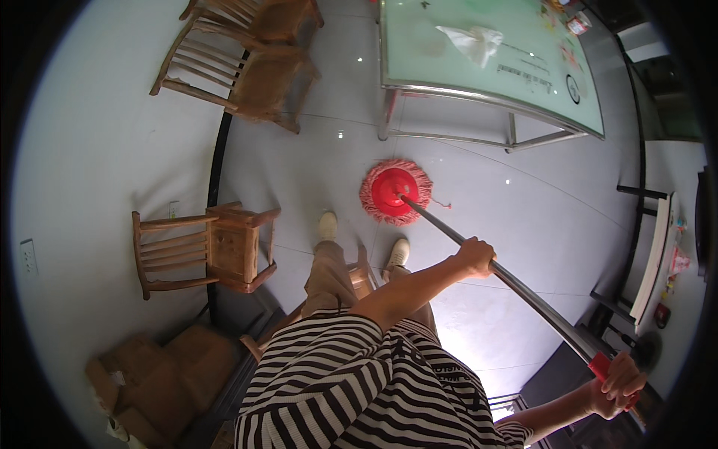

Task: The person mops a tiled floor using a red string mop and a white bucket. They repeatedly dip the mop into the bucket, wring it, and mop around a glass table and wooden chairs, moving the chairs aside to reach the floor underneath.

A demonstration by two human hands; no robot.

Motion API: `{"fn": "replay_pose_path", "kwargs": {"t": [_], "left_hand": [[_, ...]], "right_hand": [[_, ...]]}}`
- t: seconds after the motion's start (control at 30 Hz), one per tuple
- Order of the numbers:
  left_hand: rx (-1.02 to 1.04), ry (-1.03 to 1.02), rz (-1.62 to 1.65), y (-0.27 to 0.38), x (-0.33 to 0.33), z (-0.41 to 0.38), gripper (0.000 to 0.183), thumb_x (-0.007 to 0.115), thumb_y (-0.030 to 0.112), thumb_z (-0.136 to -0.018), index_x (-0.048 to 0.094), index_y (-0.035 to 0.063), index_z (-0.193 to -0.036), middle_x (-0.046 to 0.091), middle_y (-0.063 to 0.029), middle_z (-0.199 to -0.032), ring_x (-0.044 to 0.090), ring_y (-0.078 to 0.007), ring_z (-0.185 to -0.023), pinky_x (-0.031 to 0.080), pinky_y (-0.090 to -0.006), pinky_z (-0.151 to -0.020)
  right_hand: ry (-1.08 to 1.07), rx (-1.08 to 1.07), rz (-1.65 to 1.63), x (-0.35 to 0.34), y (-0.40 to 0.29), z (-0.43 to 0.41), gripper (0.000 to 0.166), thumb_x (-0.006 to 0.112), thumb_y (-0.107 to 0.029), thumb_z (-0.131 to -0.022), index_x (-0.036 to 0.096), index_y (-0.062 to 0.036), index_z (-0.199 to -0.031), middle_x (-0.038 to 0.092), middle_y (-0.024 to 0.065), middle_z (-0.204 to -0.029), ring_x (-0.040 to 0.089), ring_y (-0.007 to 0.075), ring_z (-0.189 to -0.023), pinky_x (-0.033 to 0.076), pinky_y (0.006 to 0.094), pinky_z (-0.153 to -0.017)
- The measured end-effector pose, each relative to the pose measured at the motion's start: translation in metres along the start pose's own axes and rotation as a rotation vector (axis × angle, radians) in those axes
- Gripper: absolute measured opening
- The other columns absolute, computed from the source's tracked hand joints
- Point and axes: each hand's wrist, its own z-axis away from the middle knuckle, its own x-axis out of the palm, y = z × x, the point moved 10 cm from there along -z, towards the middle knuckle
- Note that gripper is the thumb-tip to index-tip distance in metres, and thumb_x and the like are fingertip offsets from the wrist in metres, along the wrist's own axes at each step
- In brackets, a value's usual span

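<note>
A red round mop head [395,191] with red-and-white string strands rests flat on the grey tiled floor, ahead of my feet. Its metal pole [538,300] slants toward the lower right. My left hand [475,257] is wrapped around the pole partway along it. At the upper end of the pole, my right hand [618,387] holds the red grip [600,366], covering part of it. One loose strand [443,204] trails off the right side of the mop head. My beige shoes [328,225] stand on the floor just short of the mop.
A glass-topped table [449,70] with a metal frame stands ahead, bearing crumpled white tissue [477,44] and a jar [578,23]. Wooden chairs [233,247] line the left wall, with another chair [362,278] partly hidden behind my legs. Cardboard boxes [162,381] lie lower left. A black-legged bench or table [653,258] stands right.
</note>
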Motion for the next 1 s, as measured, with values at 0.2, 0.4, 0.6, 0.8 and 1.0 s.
{"fn": "replay_pose_path", "kwargs": {"t": [0.2, 0.4, 0.6, 0.8, 1.0], "left_hand": [[-0.113, 0.136, -0.118, -0.12, -0.102, 0.091, 0.021, 0.066, 0.023, -0.064, 0.072, 0.0159, -0.083, 0.068, -0.0089, -0.078, 0.064, -0.0265, -0.08, 0.043, -0.041, -0.08], [-0.44, 0.156, -0.356, -0.297, -0.221, 0.194, 0.018, 0.067, 0.024, -0.061, 0.07, 0.0182, -0.079, 0.066, -0.0074, -0.083, 0.063, -0.0272, -0.088, 0.044, -0.0432, -0.079], [-0.628, 0.204, -0.66, -0.408, -0.28, 0.287, 0.015, 0.071, 0.028, -0.069, 0.069, 0.0163, -0.078, 0.064, -0.0077, -0.086, 0.059, -0.0285, -0.096, 0.042, -0.0439, -0.087], [-0.544, 0.133, -0.682, -0.361, -0.216, 0.233, 0.018, 0.07, 0.031, -0.066, 0.069, 0.0145, -0.073, 0.064, -0.0101, -0.083, 0.058, -0.0309, -0.092, 0.041, -0.0456, -0.086], [-0.087, 0.35, -0.36, -0.184, -0.096, 0.096, 0.021, 0.07, 0.034, -0.061, 0.068, 0.0141, -0.067, 0.064, -0.0112, -0.069, 0.061, -0.0323, -0.075, 0.044, -0.0438, -0.072]], "right_hand": [[0.012, -0.003, -0.172, 0.12, 0.073, -0.015, 0.016, 0.054, -0.011, -0.08, 0.043, -0.0161, -0.07, 0.042, -0.0074, -0.046, 0.04, 0.006, -0.041, 0.033, 0.0235, -0.053], [0.031, 0.088, -0.27, 0.289, 0.175, -0.013, 0.011, 0.046, -0.007, -0.078, 0.042, -0.0141, -0.07, 0.036, -0.0064, -0.049, 0.03, 0.007, -0.041, 0.031, 0.0253, -0.049], [-0.216, 0.418, -0.229, 0.387, 0.256, 0.062, 0.017, 0.059, -0.006, -0.081, 0.05, -0.0088, -0.067, 0.051, 0.0035, -0.061, 0.05, 0.0196, -0.06, 0.042, 0.044, -0.08], [-0.098, 0.408, -0.27, 0.296, 0.232, 0.062, 0.016, 0.061, -0.008, -0.081, 0.051, -0.0087, -0.068, 0.051, 0.0039, -0.06, 0.049, 0.0186, -0.056, 0.04, 0.0415, -0.077], [0.011, 0.268, -0.121, 0.11, 0.127, 0.047, 0.012, 0.055, -0.009, -0.08, 0.048, -0.0099, -0.071, 0.04, -0.0035, -0.049, 0.04, 0.0106, -0.045, 0.036, 0.0342, -0.066]]}}
